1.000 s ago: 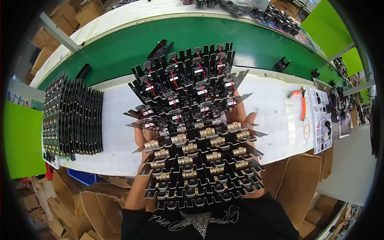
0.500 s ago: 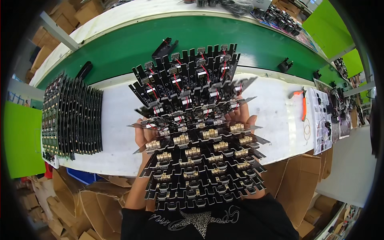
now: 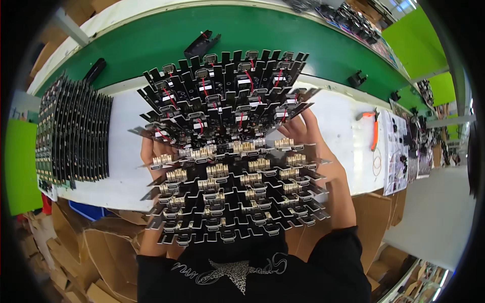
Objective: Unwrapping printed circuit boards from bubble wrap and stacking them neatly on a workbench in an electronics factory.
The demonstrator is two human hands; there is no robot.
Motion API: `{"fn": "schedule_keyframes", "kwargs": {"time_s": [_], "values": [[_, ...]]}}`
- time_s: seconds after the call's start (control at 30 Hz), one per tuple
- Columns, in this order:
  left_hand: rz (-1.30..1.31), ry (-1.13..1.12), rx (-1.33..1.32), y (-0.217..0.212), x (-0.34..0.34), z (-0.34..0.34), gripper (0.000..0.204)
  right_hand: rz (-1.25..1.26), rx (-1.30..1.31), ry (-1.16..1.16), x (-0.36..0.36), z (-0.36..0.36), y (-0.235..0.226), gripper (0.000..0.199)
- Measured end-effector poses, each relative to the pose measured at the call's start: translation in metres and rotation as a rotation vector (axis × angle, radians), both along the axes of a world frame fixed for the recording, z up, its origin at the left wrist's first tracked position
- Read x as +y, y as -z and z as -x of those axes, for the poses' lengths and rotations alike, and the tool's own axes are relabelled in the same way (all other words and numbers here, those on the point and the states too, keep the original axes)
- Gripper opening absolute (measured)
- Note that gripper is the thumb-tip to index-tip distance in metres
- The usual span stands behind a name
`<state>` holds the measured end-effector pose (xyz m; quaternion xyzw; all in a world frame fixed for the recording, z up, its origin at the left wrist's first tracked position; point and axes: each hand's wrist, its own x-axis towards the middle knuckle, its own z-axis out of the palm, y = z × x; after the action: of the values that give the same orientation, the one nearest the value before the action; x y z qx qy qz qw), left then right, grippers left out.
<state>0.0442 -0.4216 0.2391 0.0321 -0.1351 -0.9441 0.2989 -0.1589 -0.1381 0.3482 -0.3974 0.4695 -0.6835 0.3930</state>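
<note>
Between my two hands I hold up a large fanned stack of black circuit board panels (image 3: 235, 166). Its far part shows red wires and white parts; rows of pale gold connectors line the near part. My left hand (image 3: 150, 150) curls against the left side, fingers partly hidden behind the panels. On the opposite side my right hand (image 3: 305, 130) has its fingers bent against the edge, and the fingertips are partly covered. The boards hide most of the work surface under them. Another stack of similar black panels (image 3: 73, 131) stands on edge at the left.
Beyond the white table (image 3: 338, 134) runs a green belt (image 3: 146, 48) bearing a black plastic housing (image 3: 202, 44) and small black parts. Orange-handled pliers (image 3: 375, 132) lie at right beside a tray of small parts (image 3: 396, 151). Cardboard boxes (image 3: 108, 257) stand below the near edge.
The view has shifted, so the surroundings sit further left. The held stack has tilted slightly, and more of my right forearm shows. Both hands keep their hold.
</note>
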Motion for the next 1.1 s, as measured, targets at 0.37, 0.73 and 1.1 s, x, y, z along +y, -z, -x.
{"fn": "schedule_keyframes", "kwargs": {"time_s": [0.37,0.73,1.1], "values": [[0.623,-0.271,-0.343,-0.002,0.018,-0.016,0.037,-0.248,-0.010,0.340,-0.010,0.048,0.073,0.131],[0.620,-0.279,-0.428,0.004,0.005,-0.034,0.040,-0.353,-0.120,0.745,0.040,0.063,0.119,0.105],[0.626,-0.263,-0.442,0.005,0.009,-0.050,0.043,-0.398,-0.165,0.923,0.061,0.089,0.147,0.080]]}}
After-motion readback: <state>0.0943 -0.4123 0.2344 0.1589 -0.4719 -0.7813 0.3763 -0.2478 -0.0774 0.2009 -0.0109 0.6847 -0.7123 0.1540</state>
